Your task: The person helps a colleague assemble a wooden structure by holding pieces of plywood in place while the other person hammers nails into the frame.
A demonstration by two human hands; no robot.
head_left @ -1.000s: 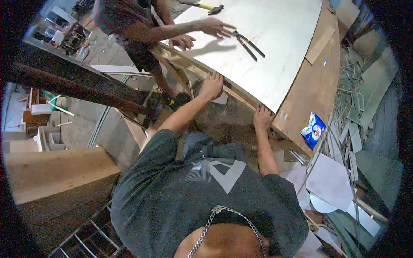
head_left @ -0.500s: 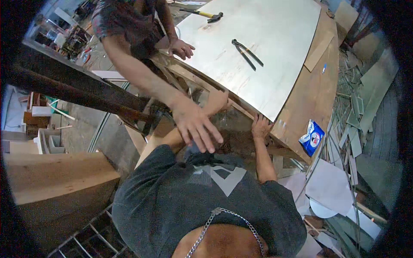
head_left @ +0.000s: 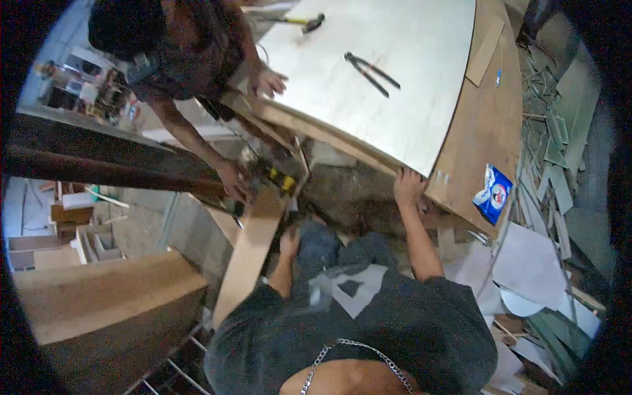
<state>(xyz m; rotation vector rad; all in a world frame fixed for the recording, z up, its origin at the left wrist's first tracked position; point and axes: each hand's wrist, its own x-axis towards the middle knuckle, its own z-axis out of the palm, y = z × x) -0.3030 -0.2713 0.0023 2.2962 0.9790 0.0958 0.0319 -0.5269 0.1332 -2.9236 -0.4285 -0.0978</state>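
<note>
My right hand (head_left: 409, 187) holds the near corner of a white-topped wooden panel (head_left: 388, 131), with its fingers curled over the edge. My left hand (head_left: 288, 242) is low beside my leg, next to a long light-brown board (head_left: 249, 253); its fingers are blurred, and whether they touch the board I cannot tell. On the panel lie black-handled pincers (head_left: 372, 74) and a yellow-and-black hammer (head_left: 306, 22). At far left, another person rests one hand (head_left: 268, 82) on the panel's edge. That person's other hand (head_left: 234, 181) hangs near a partly hidden yellow-and-black tool (head_left: 284, 180).
A blue-and-white packet (head_left: 494, 196) lies on the brown wooden surface (head_left: 461, 158) right of the panel. Offcuts and scrap sheets (head_left: 530, 263) cover the right-hand floor. A dark beam (head_left: 105, 155) crosses at left, above a large brown wooden piece (head_left: 112, 289).
My left hand has come down from the panel's edge to beside my leg. The other person's reaching hand has drawn back leftward. My right hand stays at the corner; the view has shifted.
</note>
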